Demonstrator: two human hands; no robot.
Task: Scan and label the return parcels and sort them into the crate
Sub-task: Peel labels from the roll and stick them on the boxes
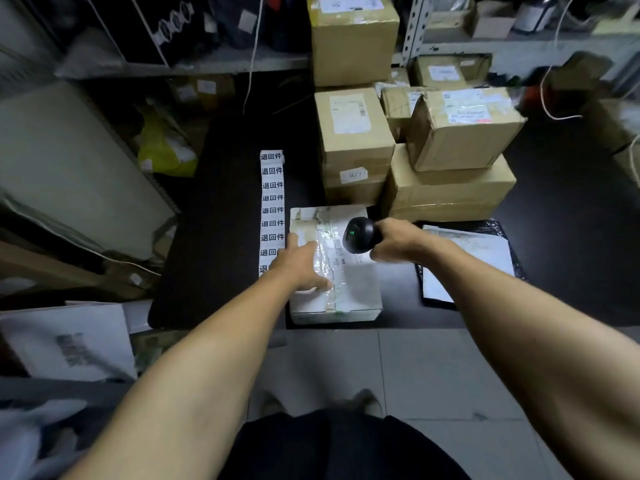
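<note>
A white taped parcel (349, 292) lies on the black mat (214, 237) in front of me. My left hand (301, 265) rests flat on its top, fingers straight. My right hand (398, 242) grips a black barcode scanner (358, 235), whose head with a green light hangs just above the parcel's printed label. A long strip of white return stickers (272, 202) with black characters lies on the mat just left of the parcel. A flat black mailer bag with a white sheet (481, 251) sits to the right.
Several brown cardboard boxes (450, 150) are stacked behind the parcel, more on metal shelves above. A yellow bag (166, 150) lies at the left back. A large pale bin (69, 168) stands left. White packages (69, 341) lie near my left elbow. Grey floor tiles are below.
</note>
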